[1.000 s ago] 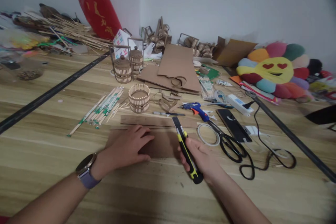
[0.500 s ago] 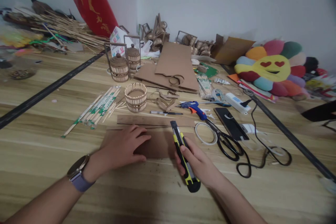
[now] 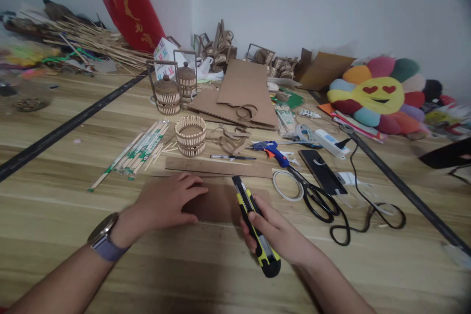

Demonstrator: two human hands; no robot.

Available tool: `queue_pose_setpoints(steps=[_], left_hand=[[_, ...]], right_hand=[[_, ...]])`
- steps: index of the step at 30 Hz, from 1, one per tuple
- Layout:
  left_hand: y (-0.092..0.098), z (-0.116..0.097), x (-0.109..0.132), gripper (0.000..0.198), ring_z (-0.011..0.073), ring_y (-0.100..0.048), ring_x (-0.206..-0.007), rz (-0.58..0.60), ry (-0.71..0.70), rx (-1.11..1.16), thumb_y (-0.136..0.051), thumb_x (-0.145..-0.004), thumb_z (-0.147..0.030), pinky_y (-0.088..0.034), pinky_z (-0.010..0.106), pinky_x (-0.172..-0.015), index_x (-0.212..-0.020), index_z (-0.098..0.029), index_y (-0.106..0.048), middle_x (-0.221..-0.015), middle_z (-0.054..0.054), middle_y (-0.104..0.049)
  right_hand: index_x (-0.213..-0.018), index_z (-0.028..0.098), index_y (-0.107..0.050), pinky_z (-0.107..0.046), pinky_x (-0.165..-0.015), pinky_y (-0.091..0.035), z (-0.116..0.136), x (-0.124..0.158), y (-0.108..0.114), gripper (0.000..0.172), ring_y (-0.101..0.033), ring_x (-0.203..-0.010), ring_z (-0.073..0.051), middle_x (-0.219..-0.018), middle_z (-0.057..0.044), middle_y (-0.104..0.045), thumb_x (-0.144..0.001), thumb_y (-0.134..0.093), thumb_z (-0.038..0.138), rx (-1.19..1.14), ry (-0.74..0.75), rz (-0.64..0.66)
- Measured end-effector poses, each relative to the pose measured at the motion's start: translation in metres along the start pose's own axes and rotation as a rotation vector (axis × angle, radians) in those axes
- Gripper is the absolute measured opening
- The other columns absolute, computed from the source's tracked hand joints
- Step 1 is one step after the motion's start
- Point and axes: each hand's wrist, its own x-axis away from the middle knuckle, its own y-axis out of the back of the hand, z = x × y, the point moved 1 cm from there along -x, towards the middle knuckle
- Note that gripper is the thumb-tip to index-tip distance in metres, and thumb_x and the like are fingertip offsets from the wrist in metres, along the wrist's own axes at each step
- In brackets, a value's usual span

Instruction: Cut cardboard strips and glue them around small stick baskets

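My left hand (image 3: 171, 201) lies with fingers spread over the left part of a brown cardboard piece (image 3: 217, 203) on the table. Wrapped in my right hand (image 3: 270, 228) is a yellow and black utility knife (image 3: 255, 228), tilted with its head up and to the left, over the right end of that cardboard. Just beyond lies a narrow cardboard strip (image 3: 221, 167). Behind the strip are a pen (image 3: 230, 157) and a small round basket (image 3: 190, 136) made of short sticks. To its left are packets of wooden chopsticks (image 3: 142, 149).
A blue glue gun (image 3: 271, 151), tape roll (image 3: 288, 185), black scissors (image 3: 320, 201), phone (image 3: 323, 172) and power strip (image 3: 330, 143) with its cord lie to the right. Farther back are cardboard sheets (image 3: 243, 83), lidded baskets (image 3: 167, 94) and a flower cushion (image 3: 379, 95).
The knife has tipped farther left, its head shifting left and slightly down. My left hand has slid a little left and stays over the cardboard.
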Motion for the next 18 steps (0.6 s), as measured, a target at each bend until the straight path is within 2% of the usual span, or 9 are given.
queue_pose_setpoints(steps=[8, 12, 15, 18], left_hand=[[-0.005, 0.004, 0.001, 0.066, 0.0340, -0.056, -0.124, -0.054, -0.033, -0.011, -0.080, -0.080, -0.054, -0.049, 0.049, -0.101, -0.137, -0.026, -0.062, -0.138, 0.010, -0.062], [-0.006, 0.004, 0.000, 0.046, 0.0313, -0.052, -0.129, -0.223, -0.041, -0.033, -0.055, -0.100, -0.051, -0.047, 0.050, -0.106, -0.139, -0.026, -0.060, -0.143, 0.010, -0.057], [-0.008, 0.002, -0.003, 0.045, 0.0302, -0.045, -0.138, -0.355, 0.002, -0.063, -0.035, -0.108, -0.043, -0.044, 0.050, -0.112, -0.140, -0.021, -0.058, -0.148, 0.013, -0.053], [-0.014, 0.001, -0.007, 0.053, 0.0337, -0.032, -0.149, -0.404, 0.050, -0.134, -0.028, -0.109, -0.044, -0.037, 0.055, -0.117, -0.146, -0.015, -0.051, -0.157, 0.018, -0.043]], right_hand=[[-0.095, 0.022, -0.043, -0.022, -0.049, -0.042, 0.002, 0.000, -0.004, 0.039, -0.050, -0.053, -0.007, -0.080, 0.004, -0.055, -0.095, -0.056, 0.059, 0.022, 0.018, 0.031], [-0.104, 0.022, -0.044, -0.025, -0.056, -0.048, 0.012, 0.001, 0.004, 0.025, -0.057, -0.060, -0.010, -0.090, 0.000, -0.062, -0.093, -0.055, 0.041, 0.140, 0.048, -0.042], [-0.103, 0.021, -0.049, -0.028, -0.064, -0.050, 0.032, 0.005, 0.007, 0.015, -0.063, -0.070, -0.014, -0.094, -0.004, -0.065, -0.091, -0.051, 0.028, 0.415, 0.079, -0.042], [-0.105, 0.019, -0.057, -0.030, -0.072, -0.048, 0.049, 0.001, 0.003, 0.015, -0.067, -0.082, -0.020, -0.096, -0.008, -0.071, -0.097, -0.046, 0.025, 0.945, 0.082, -0.041]])
